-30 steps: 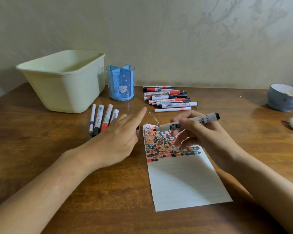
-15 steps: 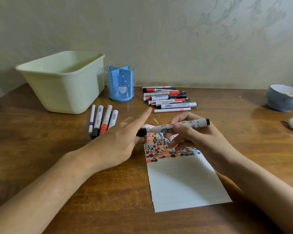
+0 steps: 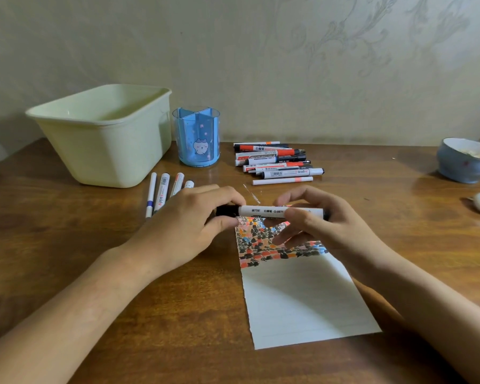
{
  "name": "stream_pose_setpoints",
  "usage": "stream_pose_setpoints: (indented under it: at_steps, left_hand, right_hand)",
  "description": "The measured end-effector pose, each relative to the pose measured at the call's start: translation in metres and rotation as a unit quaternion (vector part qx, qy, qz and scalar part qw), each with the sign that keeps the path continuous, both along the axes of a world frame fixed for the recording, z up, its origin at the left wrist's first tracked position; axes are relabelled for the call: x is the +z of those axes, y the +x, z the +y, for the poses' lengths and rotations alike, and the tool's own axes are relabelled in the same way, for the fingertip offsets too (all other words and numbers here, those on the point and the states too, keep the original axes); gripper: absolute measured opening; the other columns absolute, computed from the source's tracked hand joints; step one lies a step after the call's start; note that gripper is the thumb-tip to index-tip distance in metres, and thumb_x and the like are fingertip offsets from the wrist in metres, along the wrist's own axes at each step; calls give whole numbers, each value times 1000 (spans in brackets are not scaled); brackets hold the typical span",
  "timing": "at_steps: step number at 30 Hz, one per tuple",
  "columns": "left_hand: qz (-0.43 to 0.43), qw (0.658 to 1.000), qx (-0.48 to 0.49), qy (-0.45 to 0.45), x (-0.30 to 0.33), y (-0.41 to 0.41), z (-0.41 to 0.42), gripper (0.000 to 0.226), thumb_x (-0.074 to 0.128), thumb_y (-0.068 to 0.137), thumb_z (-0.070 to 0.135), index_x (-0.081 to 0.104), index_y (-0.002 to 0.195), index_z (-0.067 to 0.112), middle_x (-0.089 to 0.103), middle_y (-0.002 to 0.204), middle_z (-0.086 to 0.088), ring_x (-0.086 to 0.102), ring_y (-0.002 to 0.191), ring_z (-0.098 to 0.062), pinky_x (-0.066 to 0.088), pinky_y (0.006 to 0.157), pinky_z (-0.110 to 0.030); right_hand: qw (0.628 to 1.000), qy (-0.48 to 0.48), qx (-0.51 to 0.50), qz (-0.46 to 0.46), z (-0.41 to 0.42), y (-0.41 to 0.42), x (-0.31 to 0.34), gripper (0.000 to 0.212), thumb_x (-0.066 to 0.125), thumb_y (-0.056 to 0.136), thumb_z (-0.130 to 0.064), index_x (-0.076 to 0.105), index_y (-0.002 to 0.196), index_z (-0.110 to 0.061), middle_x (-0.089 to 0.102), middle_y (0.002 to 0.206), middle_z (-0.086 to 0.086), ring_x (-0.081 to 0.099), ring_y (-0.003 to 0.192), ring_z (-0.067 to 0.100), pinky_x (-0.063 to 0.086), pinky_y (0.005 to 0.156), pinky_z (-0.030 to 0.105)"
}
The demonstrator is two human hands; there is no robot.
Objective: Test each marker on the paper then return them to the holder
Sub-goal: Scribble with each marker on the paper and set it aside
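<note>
The left hand (image 3: 186,231) pinches the black cap (image 3: 226,211) of a white whiteboard marker (image 3: 272,212) between thumb and curled fingers. The right hand (image 3: 324,228) grips the other end of the barrel with thumb and forefinger; its other fingers are loosely bent below. The marker lies level, just above the far end of the lined paper (image 3: 297,297), which is covered there with black, red and blue test marks. The paper lies near the middle of the desk (image 3: 67,245). Four markers (image 3: 161,194) lie beside the left hand, partly hidden by it. Near the far edge stand a pale green tub (image 3: 106,139) and the blue holder (image 3: 196,137), with a pile of markers (image 3: 275,162) to its right. A blue bowl (image 3: 463,162) is at the right edge.
</note>
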State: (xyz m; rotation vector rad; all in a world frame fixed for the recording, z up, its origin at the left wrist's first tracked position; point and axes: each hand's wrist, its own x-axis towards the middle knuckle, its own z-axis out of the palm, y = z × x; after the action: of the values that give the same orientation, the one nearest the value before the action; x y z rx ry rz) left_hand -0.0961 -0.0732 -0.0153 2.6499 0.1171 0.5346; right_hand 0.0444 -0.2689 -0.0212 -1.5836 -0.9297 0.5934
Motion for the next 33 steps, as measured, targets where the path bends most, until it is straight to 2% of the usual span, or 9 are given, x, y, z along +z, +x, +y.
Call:
stream_pose_setpoints:
  at_steps: [4, 7, 9, 11, 13, 16, 20, 28, 33]
  left_hand:
    - [-5, 1000, 29, 1, -1, 0, 1, 25, 65, 92, 29, 62, 116, 36, 56, 99, 28, 47, 93, 22, 37, 73, 2]
    - [-18, 999, 29, 11, 0, 1, 0, 19, 64, 92, 30, 69, 110, 30, 63, 94, 22, 52, 97, 10, 40, 72, -4]
    - [-28, 999, 35, 20, 1, 0, 0, 21, 64, 90, 33, 70, 110, 33, 63, 88, 22, 56, 88, 8, 41, 66, -10]
    - [-43, 998, 43, 18, 2, -2, 0, 22, 62, 90, 36, 70, 110, 34, 58, 73, 27, 56, 75, 13, 37, 59, -11]
    - [-42, 998, 46, 13, 3, -3, 0, 22, 60, 91, 34, 70, 111, 32, 60, 66, 22, 58, 69, 11, 36, 55, -8]
    - [-25, 998, 46, 17, 3, -4, -1, 17, 60, 94, 30, 69, 109, 30, 61, 61, 13, 60, 72, 6, 41, 60, -4]
    - [-14, 998, 49, 37, 5, -5, -4, 15, 60, 94, 30, 69, 106, 30, 57, 57, 15, 59, 78, 6, 39, 65, -2]
    - [-20, 998, 41, 38, 7, -6, -9, 15, 63, 92, 25, 71, 105, 26, 51, 53, 21, 58, 70, 13, 39, 65, 0]
    - [-22, 997, 50, 54, 9, -5, -9, 18, 61, 91, 32, 70, 106, 29, 48, 52, 22, 58, 75, 12, 40, 51, -7]
  right_hand:
    - [998, -5, -7, -67, -1, 1, 1, 28, 68, 84, -30, 69, 107, -14, 76, 97, 8, 76, 83, 25, 61, 77, 45]
    - [995, -4, -11, -104, -1, 3, 1, 26, 68, 85, -27, 71, 108, -17, 75, 99, 4, 75, 82, 22, 62, 77, 44]
    - [994, -5, -11, -113, -1, 4, 0, 26, 68, 84, -27, 71, 109, -18, 75, 98, 3, 75, 81, 21, 62, 77, 44]
    - [993, -6, -9, -118, -1, 4, -1, 29, 68, 84, -29, 70, 111, -18, 75, 97, 3, 75, 81, 20, 63, 76, 42]
    - [992, -10, -5, -124, -1, 3, -3, 32, 67, 84, -30, 69, 113, -17, 75, 98, 5, 75, 80, 19, 63, 75, 39]
    - [991, -12, -6, -134, 0, 1, -5, 32, 65, 86, -31, 68, 114, -17, 75, 97, 4, 75, 78, 17, 62, 72, 33]
    - [992, -4, 1, -128, 0, 0, -5, 30, 64, 86, -30, 69, 112, -15, 76, 95, 2, 75, 77, 16, 60, 69, 28]
    - [995, 13, 0, -103, 0, -3, -5, 26, 63, 89, -27, 69, 110, -14, 78, 98, 1, 75, 78, 18, 62, 71, 32]
    - [996, 19, -6, -91, 0, -5, -4, 30, 63, 87, -31, 69, 109, -13, 78, 95, 2, 75, 78, 18, 62, 72, 34]
